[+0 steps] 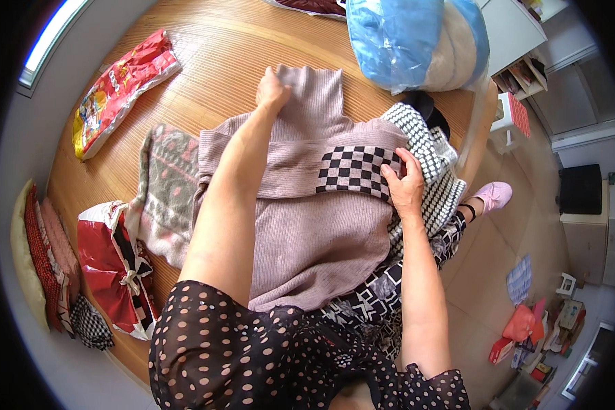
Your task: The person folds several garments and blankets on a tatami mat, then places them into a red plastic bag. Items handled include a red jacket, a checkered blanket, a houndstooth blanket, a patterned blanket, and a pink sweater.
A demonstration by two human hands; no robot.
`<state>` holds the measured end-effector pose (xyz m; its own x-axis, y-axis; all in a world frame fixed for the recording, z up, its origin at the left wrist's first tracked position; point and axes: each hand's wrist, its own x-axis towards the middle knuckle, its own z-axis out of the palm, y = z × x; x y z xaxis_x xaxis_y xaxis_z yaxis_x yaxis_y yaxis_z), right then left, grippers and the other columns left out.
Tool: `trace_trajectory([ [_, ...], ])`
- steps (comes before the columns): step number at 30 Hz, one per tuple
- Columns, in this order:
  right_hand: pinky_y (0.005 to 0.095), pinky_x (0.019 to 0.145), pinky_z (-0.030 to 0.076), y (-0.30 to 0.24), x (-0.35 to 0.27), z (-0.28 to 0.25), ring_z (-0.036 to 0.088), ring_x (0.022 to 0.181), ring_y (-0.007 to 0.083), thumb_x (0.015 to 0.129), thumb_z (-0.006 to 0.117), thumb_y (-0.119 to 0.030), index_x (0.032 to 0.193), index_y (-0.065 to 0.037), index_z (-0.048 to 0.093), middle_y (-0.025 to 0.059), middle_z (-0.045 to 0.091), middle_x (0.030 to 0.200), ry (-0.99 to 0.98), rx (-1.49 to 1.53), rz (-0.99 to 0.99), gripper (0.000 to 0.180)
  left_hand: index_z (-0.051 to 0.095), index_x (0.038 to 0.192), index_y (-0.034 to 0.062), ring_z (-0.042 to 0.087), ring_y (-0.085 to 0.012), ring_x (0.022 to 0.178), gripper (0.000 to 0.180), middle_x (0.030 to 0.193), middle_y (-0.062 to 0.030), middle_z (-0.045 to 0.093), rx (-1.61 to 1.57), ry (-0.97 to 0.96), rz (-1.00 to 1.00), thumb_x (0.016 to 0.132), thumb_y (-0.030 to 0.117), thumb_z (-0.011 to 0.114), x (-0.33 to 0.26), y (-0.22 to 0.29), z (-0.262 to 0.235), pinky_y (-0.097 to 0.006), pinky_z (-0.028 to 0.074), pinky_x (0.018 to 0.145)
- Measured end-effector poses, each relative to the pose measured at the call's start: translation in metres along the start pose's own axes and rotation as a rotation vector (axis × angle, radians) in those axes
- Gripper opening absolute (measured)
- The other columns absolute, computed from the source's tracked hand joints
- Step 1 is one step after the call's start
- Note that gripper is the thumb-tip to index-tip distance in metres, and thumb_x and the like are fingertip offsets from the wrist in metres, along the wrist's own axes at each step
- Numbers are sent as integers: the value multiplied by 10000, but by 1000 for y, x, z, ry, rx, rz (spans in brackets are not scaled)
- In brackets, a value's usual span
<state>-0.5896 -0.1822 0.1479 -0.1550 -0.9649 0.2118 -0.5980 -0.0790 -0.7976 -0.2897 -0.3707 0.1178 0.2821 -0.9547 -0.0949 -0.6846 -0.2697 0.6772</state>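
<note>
A mauve ribbed turtleneck sweater (321,239) lies spread before me, its tall collar (314,85) pointing away. One sleeve is laid across the chest and ends in a black-and-mauve checkered band (352,169). At the left edge of the collar, my left hand (273,90) has its fingers closed on the knit. My right hand (406,186) rests at the right end of the checkered band, thumb and fingers apart, touching the cloth. Beneath the sweater on the right shows a black-and-white woven-pattern garment (424,147); on the left, a grey-and-pink fuzzy knit (164,198).
A red and yellow plastic bag (126,92) lies at the far left of the striped wooden surface (219,41). Nearer is a tied red-and-white bag (116,266); cushions (41,260) lean by the wall. A blue, clear-wrapped bundle (396,41) stands at the far right.
</note>
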Motion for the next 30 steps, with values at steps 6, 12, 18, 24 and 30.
trace_trajectory([
  [6,347,967,421,4,0,1,528,1123,281,729,727,-201,1138,-13,586,150,552,1209,1,54,11,471,617,993,42,553,-113,879,238,943,-25,606,-748,-534,262,782,-22,524,-53,1,-88,-250,460,806],
  [12,310,924,441,14,2,-11,562,1054,217,754,710,-198,1187,-19,564,129,578,1158,-65,-55,-77,491,657,823,36,611,-254,975,108,1115,-120,625,115,-358,582,737,49,593,-161,-107,-153,-323,480,816],
  [18,394,931,429,-78,-66,-40,548,1048,306,707,683,-91,1053,-26,606,156,581,1131,-173,-133,-475,360,618,969,4,620,-164,824,128,873,-91,635,-39,83,157,854,43,578,-335,-208,-210,-276,504,721],
  [24,393,890,419,-116,-174,-10,556,1008,284,691,737,-270,1031,-77,614,112,607,1026,-940,-148,-789,410,522,1120,19,581,-149,871,256,945,-64,593,-270,-250,-265,908,158,558,-479,-254,-180,-292,499,737],
  [30,371,698,486,-118,-187,-11,607,752,288,772,626,-153,879,-67,610,134,593,762,-911,-76,-710,138,557,1042,67,554,-104,723,191,876,-6,574,-446,-616,-553,881,165,589,-463,-251,-207,-223,458,613],
])
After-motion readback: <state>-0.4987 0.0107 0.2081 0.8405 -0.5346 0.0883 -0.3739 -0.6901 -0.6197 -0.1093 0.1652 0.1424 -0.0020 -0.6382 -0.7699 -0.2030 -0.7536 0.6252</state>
